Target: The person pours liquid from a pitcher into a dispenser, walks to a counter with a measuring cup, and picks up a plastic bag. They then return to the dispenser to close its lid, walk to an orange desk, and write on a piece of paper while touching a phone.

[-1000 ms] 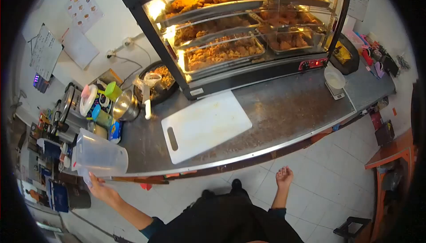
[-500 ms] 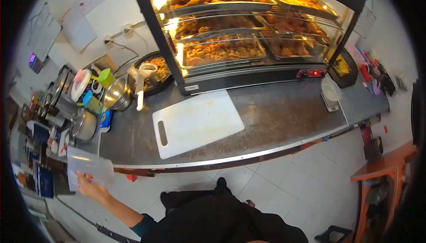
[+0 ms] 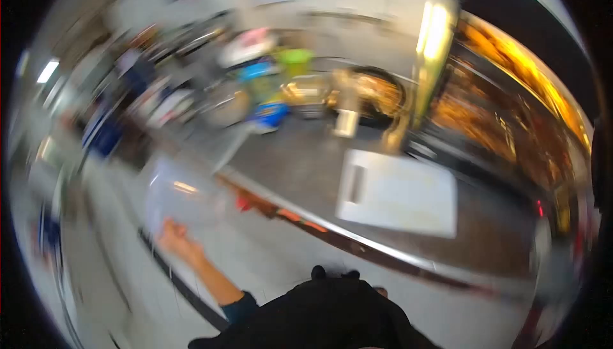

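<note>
My left hand (image 3: 179, 240) is held out low at the left, away from the counter's front edge. Its fingers are closed on a translucent rectangular plastic piece (image 3: 182, 193); blur hides whether it is a tub or a flat sheet. Only a sliver of my right hand (image 3: 381, 291) shows beside my dark clothing, with its fingers hidden. A white cutting board (image 3: 402, 196) with a handle slot lies on the dark counter (image 3: 287, 164), apart from both hands.
A lit food warmer (image 3: 485, 100) with fried food stands at the right. Along the wall are a black pan (image 3: 383, 90) of food, a metal bowl (image 3: 306, 96), a blue packet (image 3: 269, 118) and a pot (image 3: 227, 103). The counter's metal edge (image 3: 377, 250) runs above the tiled floor (image 3: 268, 272).
My view has swung left, so the counter and warmer sit farther right, and the picture is blurred. My left hand still holds the plastic piece, now over the floor.
</note>
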Motion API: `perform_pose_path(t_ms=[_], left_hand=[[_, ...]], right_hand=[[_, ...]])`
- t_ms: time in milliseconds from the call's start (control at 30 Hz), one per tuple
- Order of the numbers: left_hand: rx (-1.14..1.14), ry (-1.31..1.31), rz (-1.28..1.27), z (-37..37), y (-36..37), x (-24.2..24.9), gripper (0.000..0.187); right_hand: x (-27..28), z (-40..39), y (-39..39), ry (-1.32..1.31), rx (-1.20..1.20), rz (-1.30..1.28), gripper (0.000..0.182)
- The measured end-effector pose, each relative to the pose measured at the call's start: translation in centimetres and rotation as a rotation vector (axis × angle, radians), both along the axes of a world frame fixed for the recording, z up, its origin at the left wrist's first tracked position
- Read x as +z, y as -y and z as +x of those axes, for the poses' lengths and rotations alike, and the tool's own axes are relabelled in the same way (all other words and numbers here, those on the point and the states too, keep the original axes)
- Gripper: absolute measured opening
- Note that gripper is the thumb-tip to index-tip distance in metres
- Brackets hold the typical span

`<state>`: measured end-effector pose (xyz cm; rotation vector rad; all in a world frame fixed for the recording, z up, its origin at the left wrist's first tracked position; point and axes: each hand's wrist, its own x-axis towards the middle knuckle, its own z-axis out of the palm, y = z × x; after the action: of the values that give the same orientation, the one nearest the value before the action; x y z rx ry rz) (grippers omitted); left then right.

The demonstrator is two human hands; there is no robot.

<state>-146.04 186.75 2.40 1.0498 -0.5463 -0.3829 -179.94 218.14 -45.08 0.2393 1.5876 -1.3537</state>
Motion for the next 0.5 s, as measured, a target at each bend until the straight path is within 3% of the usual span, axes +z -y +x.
perform_pose_path(t_ms=[33,67,167,367,500], left_hand=[[0.009,0.044,-0.036,2.8,-1.7,-1.2,0.011],[0.202,-0.065,-0.058,3.6,-3.2,-0.9,0.012],[0.35,0.053,-0.033,8.2,-10.5,-0.7,0.02],[0.817,0.243,0.154,12.8,-22.8,-2.1,0.026],[1.152,0.138,0.16,13.6,-30.8,-4.2,0.027]], right_hand=[[0.4,-0.3,1.7,0.027,0.158,0.045,0.022],[0.9,-0.7,3.9,0.035,0.307,0.084,0.022],[2.4,-2.5,10.3,-0.018,0.671,0.167,0.021],[4.6,-0.7,21.6,-0.232,1.154,0.196,0.02],[5.3,4.7,26.6,-0.35,1.507,0.195,0.019]])
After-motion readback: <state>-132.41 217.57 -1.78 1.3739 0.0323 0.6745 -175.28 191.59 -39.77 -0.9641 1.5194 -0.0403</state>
